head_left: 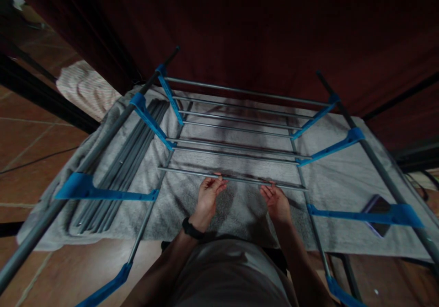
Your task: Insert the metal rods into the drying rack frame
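A thin grey metal rod (236, 179) lies crosswise between the two sides of a frame with blue plastic brackets (154, 121) and grey tubes (380, 172). My left hand (209, 195), with a dark wristband, pinches this rod left of its middle. Further right, my right hand (276, 199) has its fingers curled on the same rod, palm partly turned up. Beyond my hands, several more rods (236, 153) span the frame between the brackets. The held rod's ends reach close to the side tubes; whether they touch cannot be made out.
A bundle of grey tubes (126, 165) lies at the left on a grey blanket (192, 206) covering the surface. A phone (379, 213) rests at the right beneath a blue bracket. A dark red curtain (257, 32) hangs behind. Striped cloth (87, 87) lies at the far left.
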